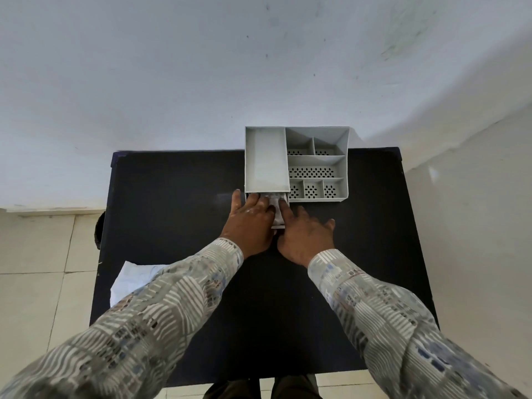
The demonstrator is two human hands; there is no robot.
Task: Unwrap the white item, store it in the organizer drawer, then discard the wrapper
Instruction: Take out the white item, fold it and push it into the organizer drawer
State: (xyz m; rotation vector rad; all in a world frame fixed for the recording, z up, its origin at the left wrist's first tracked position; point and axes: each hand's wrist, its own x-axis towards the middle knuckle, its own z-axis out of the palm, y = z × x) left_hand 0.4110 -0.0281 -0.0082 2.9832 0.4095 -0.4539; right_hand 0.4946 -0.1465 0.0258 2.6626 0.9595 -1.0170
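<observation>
A grey organizer (316,161) with several compartments stands at the far edge of the dark table (172,197). Its drawer (278,226) is pulled out toward me under the left section. A white item (277,205) lies in the drawer, mostly hidden by my fingers. My left hand (250,223) rests flat over the drawer's left side, fingers spread on the item. My right hand (305,234) lies over the drawer's right side, with its index finger pressing on the item. A crumpled white wrapper (132,280) sits at the table's near left edge, partly under my left sleeve.
A pale wall rises right behind the table. A dark round object (99,234) sits on the floor off the table's left edge. Light floor tiles (37,283) surround the table, and my feet (259,390) show below its near edge.
</observation>
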